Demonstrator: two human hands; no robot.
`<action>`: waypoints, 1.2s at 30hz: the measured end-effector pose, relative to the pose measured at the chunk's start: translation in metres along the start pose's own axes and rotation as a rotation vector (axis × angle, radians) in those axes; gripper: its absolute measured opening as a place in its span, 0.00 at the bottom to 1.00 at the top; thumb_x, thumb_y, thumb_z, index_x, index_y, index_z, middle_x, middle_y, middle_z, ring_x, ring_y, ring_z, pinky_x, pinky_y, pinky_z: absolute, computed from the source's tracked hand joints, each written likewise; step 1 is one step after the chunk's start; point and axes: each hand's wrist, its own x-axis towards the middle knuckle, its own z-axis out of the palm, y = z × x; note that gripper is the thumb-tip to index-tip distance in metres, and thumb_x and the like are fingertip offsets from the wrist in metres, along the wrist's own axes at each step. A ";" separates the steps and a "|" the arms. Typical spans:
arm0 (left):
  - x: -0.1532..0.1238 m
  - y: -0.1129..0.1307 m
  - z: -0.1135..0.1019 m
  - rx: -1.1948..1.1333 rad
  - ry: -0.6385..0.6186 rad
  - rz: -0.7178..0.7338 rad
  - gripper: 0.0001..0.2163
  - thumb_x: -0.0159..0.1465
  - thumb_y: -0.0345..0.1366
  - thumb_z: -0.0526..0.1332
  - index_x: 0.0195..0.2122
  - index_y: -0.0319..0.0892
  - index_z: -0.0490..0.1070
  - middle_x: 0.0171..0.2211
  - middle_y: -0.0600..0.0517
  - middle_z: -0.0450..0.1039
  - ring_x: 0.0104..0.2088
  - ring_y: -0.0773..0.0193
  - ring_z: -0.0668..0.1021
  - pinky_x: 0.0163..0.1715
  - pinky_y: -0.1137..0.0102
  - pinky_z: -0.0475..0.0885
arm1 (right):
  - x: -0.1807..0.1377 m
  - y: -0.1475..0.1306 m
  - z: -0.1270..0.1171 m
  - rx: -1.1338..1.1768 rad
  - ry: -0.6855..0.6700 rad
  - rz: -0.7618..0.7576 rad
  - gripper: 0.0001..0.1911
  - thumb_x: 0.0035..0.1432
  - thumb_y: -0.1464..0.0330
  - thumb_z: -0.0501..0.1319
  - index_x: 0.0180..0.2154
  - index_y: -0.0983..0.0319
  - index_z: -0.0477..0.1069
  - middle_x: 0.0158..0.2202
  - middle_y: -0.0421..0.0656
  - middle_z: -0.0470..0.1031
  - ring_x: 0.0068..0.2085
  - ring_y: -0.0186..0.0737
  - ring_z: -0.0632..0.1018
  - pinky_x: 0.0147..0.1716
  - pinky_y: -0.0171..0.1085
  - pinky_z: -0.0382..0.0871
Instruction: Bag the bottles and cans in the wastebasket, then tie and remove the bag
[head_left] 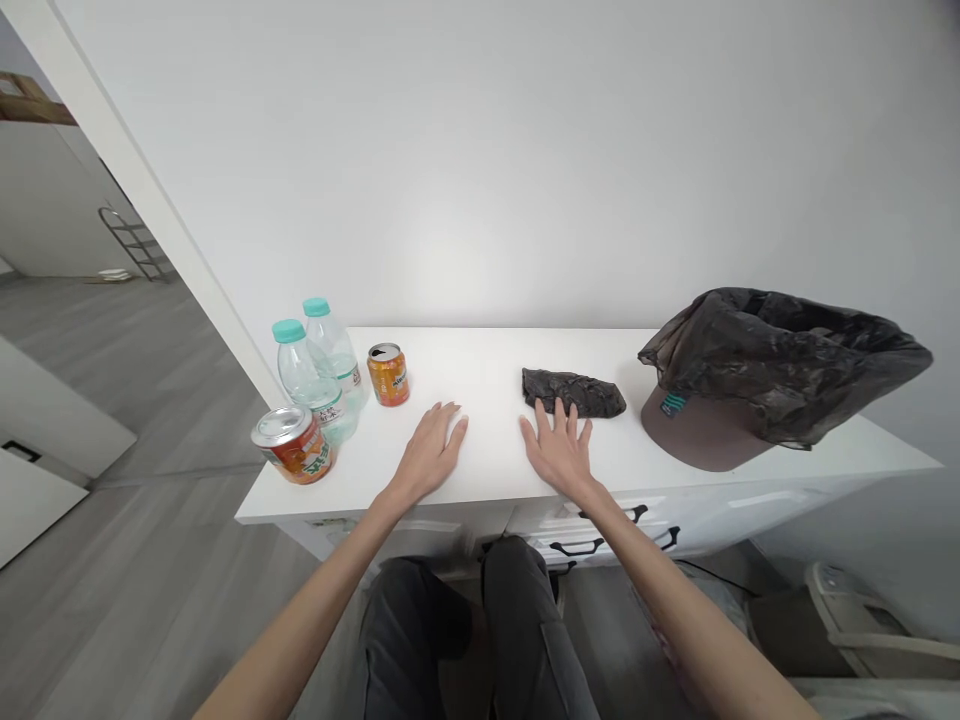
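Both hands are laid flat and open near the counter's front edge, nothing held, the right hand touching the folded dark bag, the left hand bare beside the cans and bottles, so nothing appears started.

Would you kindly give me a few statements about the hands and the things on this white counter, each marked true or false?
1. Both hands lie flat and hold nothing. True: left hand, right hand.
2. The right hand's fingertips reach the folded dark bag. True.
3. Three bottles stand at the left. False: two bottles, with teal caps.
4. The bin has no liner. False: a dark bag lines it.
5. Two orange cans stand on the counter. True: near can, far can.
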 end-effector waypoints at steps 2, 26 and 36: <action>-0.001 0.000 0.000 0.009 0.008 0.001 0.29 0.78 0.54 0.45 0.68 0.39 0.66 0.72 0.44 0.67 0.76 0.50 0.62 0.77 0.52 0.56 | 0.013 0.002 -0.010 -0.012 -0.030 0.033 0.43 0.75 0.44 0.35 0.78 0.62 0.51 0.79 0.58 0.48 0.78 0.69 0.48 0.72 0.70 0.39; 0.001 -0.002 0.007 0.099 0.076 0.091 0.22 0.79 0.50 0.47 0.63 0.42 0.69 0.67 0.44 0.73 0.72 0.51 0.68 0.74 0.50 0.61 | 0.098 0.114 0.002 -0.010 0.090 0.153 0.41 0.73 0.50 0.41 0.76 0.67 0.51 0.81 0.55 0.39 0.79 0.67 0.44 0.75 0.61 0.40; -0.011 -0.001 0.016 0.426 -0.026 0.137 0.28 0.78 0.49 0.45 0.71 0.39 0.64 0.75 0.39 0.60 0.77 0.45 0.60 0.76 0.45 0.55 | 0.041 0.092 -0.009 -0.054 -0.030 0.082 0.42 0.75 0.48 0.39 0.78 0.66 0.50 0.82 0.55 0.40 0.80 0.60 0.45 0.77 0.57 0.37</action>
